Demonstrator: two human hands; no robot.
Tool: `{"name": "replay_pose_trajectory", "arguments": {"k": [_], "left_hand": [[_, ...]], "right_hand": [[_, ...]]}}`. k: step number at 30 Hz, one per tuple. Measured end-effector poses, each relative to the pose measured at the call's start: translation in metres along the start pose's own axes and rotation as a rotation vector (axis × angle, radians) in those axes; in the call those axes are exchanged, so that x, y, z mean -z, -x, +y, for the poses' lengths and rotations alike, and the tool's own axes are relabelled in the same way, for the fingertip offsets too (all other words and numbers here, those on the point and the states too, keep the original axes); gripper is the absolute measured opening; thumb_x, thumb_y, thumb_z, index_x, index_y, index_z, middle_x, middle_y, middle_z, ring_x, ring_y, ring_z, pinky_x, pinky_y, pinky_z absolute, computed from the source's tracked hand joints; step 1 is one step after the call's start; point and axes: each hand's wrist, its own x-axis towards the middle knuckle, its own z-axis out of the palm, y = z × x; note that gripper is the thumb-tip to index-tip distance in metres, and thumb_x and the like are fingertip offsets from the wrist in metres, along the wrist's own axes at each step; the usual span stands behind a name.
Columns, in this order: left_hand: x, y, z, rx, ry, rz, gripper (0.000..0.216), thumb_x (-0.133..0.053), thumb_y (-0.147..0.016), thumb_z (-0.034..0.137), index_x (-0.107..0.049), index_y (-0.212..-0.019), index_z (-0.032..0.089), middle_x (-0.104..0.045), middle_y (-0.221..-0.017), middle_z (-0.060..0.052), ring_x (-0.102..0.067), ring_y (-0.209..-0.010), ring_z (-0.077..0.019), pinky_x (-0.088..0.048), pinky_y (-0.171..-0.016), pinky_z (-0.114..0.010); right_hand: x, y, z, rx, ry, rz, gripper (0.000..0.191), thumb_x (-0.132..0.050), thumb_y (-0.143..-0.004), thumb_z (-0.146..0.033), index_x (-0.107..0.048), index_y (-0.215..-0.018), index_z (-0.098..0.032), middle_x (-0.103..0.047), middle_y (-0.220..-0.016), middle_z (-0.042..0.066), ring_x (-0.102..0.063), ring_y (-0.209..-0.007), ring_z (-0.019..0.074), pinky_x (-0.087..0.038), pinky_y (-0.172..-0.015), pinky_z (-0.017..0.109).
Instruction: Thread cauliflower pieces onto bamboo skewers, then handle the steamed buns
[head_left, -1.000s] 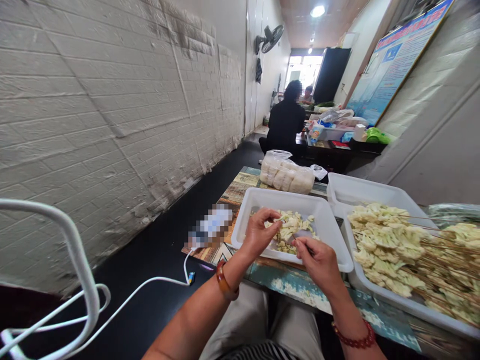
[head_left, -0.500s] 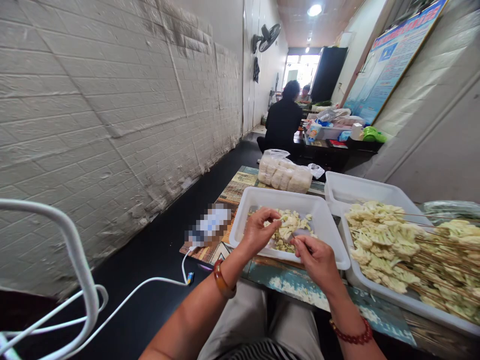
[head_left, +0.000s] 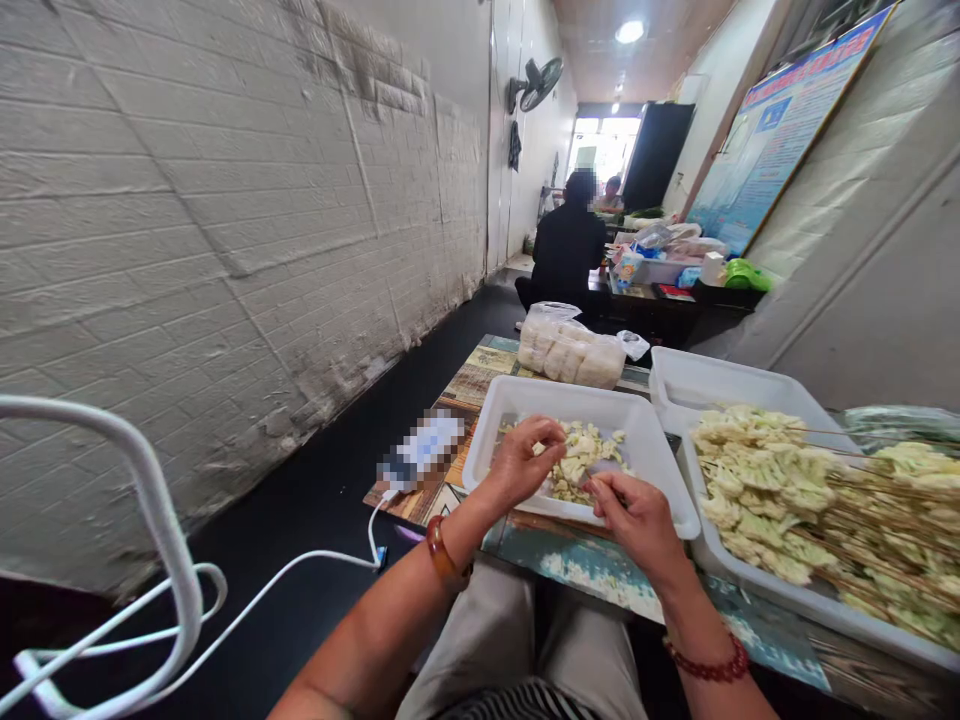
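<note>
My left hand [head_left: 525, 462] hovers over the near left part of a white tray [head_left: 660, 470], fingers pinched on a pale cauliflower piece. Loose cauliflower pieces [head_left: 581, 462] lie in the tray's middle. My right hand [head_left: 634, 515] is closed at the tray's near rim, pinching what looks like a thin skewer, hard to make out. Both wrists wear bead bracelets.
A larger white tray [head_left: 757, 585] to the right holds several cauliflower skewers [head_left: 817, 500]. A bag of white blocks [head_left: 574, 355] lies behind the tray. A phone on a white cable [head_left: 420, 450] lies at the table's left. A person in black [head_left: 566, 250] sits ahead. Brick wall left.
My left hand's fingers have curled tighter over the cauliflower piece and shifted slightly right. The right hand stays at the tray's rim.
</note>
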Motion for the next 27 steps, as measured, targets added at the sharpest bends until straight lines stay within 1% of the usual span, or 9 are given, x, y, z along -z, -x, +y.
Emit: {"name": "replay_pose_trajectory", "arguments": {"k": [3, 6, 7, 9, 13, 15, 19, 23, 27], "left_hand": [[0.002, -0.003, 0.001, -0.048, -0.011, -0.038, 0.011, -0.059, -0.079, 0.015, -0.057, -0.069, 0.017, -0.061, -0.08, -0.004, -0.056, -0.081, -0.0157, -0.042, -0.078, -0.028], [0.003, -0.004, 0.002, -0.047, -0.004, -0.063, 0.011, -0.059, -0.079, 0.015, -0.058, -0.069, 0.017, -0.06, -0.079, -0.003, -0.056, -0.081, -0.0156, -0.042, -0.078, -0.028], [0.003, -0.004, 0.002, -0.022, 0.001, -0.062, 0.009, -0.06, -0.078, 0.016, -0.059, -0.07, 0.017, -0.06, -0.079, -0.003, -0.056, -0.081, -0.0157, -0.042, -0.078, -0.028], [0.002, -0.003, 0.002, 0.086, 0.039, -0.04, 0.004, -0.063, -0.077, 0.019, -0.061, -0.075, 0.016, -0.061, -0.081, -0.004, -0.056, -0.08, -0.0158, -0.042, -0.076, -0.028], [-0.005, -0.001, 0.006, 0.338, 0.269, 0.039, 0.021, -0.069, -0.073, 0.031, -0.063, -0.088, 0.016, -0.062, -0.085, -0.003, -0.054, -0.075, -0.0144, -0.041, -0.068, -0.026], [-0.009, -0.002, 0.01, 0.406, 0.373, 0.058, 0.024, -0.067, -0.073, 0.036, -0.064, -0.085, 0.015, -0.06, -0.081, -0.002, -0.052, -0.073, -0.0135, -0.039, -0.066, -0.025], [-0.016, -0.004, 0.018, 0.491, 0.463, 0.089, 0.024, -0.067, -0.071, 0.037, -0.064, -0.074, 0.014, -0.056, -0.068, 0.0, -0.047, -0.066, -0.0116, -0.034, -0.062, -0.024], [-0.023, -0.004, 0.018, 0.531, 0.538, 0.172, 0.023, -0.07, -0.065, 0.034, -0.062, -0.071, 0.014, -0.058, -0.068, 0.0, -0.048, -0.064, -0.0108, -0.034, -0.063, -0.024], [-0.028, -0.003, 0.017, 0.552, 0.601, 0.194, 0.023, -0.072, -0.062, 0.033, -0.061, -0.069, 0.014, -0.058, -0.066, 0.001, -0.048, -0.061, -0.01, -0.034, -0.062, -0.024]], "right_hand": [[0.001, 0.001, 0.0, -0.036, -0.047, -0.02, 0.034, -0.046, -0.092, -0.043, -0.064, -0.077, -0.018, -0.057, -0.058, -0.001, -0.051, -0.049, 0.0121, -0.038, -0.05, 0.023], [0.001, 0.001, 0.001, -0.062, -0.095, -0.027, 0.035, -0.046, -0.092, -0.044, -0.064, -0.078, -0.017, -0.056, -0.058, -0.001, -0.05, -0.047, 0.0119, -0.037, -0.048, 0.023], [0.001, 0.0, 0.002, -0.064, -0.103, -0.024, 0.035, -0.047, -0.091, -0.045, -0.064, -0.077, -0.018, -0.056, -0.058, -0.001, -0.051, -0.047, 0.012, -0.037, -0.049, 0.023], [0.0, 0.0, 0.003, -0.064, -0.111, -0.015, 0.035, -0.048, -0.091, -0.046, -0.063, -0.076, -0.018, -0.056, -0.059, -0.001, -0.051, -0.049, 0.0121, -0.039, -0.05, 0.023], [-0.002, 0.0, 0.005, -0.066, -0.12, 0.005, 0.038, -0.046, -0.091, -0.049, -0.065, -0.08, -0.018, -0.057, -0.061, -0.001, -0.051, -0.05, 0.0122, -0.04, -0.051, 0.023], [-0.004, 0.001, 0.005, -0.048, -0.104, 0.024, 0.038, -0.047, -0.091, -0.05, -0.067, -0.081, -0.019, -0.057, -0.061, -0.001, -0.052, -0.051, 0.0128, -0.041, -0.052, 0.023], [-0.005, 0.002, 0.004, -0.014, -0.064, 0.075, 0.037, -0.047, -0.091, -0.049, -0.068, -0.082, -0.019, -0.059, -0.061, 0.0, -0.055, -0.054, 0.0141, -0.043, -0.054, 0.024], [-0.007, 0.002, 0.004, 0.016, -0.024, 0.108, 0.036, -0.047, -0.091, -0.047, -0.069, -0.082, -0.02, -0.06, -0.061, 0.0, -0.056, -0.055, 0.0149, -0.043, -0.053, 0.024], [-0.007, 0.002, 0.007, 0.046, -0.006, 0.117, 0.035, -0.047, -0.092, -0.046, -0.068, -0.081, -0.02, -0.061, -0.061, 0.001, -0.057, -0.055, 0.0153, -0.042, -0.053, 0.024]]}}
